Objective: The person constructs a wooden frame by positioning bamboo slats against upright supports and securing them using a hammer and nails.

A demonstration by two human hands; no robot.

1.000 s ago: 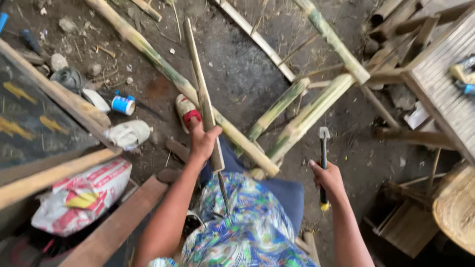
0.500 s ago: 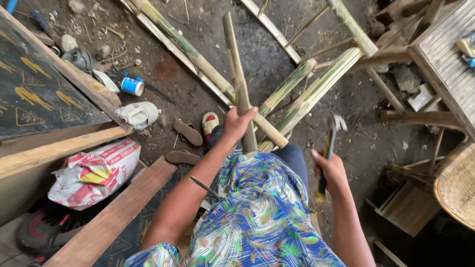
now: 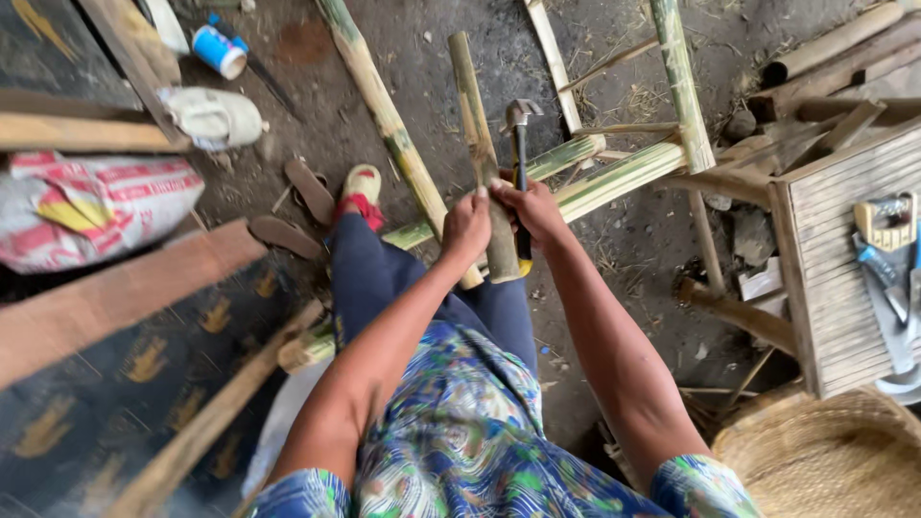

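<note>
My left hand (image 3: 467,228) grips a short bamboo stick (image 3: 474,125) that stands tilted away from me over my lap. Right beside it, my right hand (image 3: 531,209) holds a hammer (image 3: 519,129) by its handle, steel head pointing up, and touches the same stick. Both hands meet at the stick's lower part. Under them a long green bamboo pole (image 3: 384,115) runs diagonally across the dirt floor. A bamboo frame (image 3: 614,168) with crossbars lies beyond the hands.
A slatted wooden bench (image 3: 844,240) with tools stands at the right, a woven basket (image 3: 825,460) below it. A filled sack (image 3: 91,206), planks (image 3: 115,297), sandals (image 3: 307,192) and a small can (image 3: 219,50) lie at the left.
My right hand has swung the hammer in from the right side up to the stick. The left hand kept its grip while the stick came closer and more upright.
</note>
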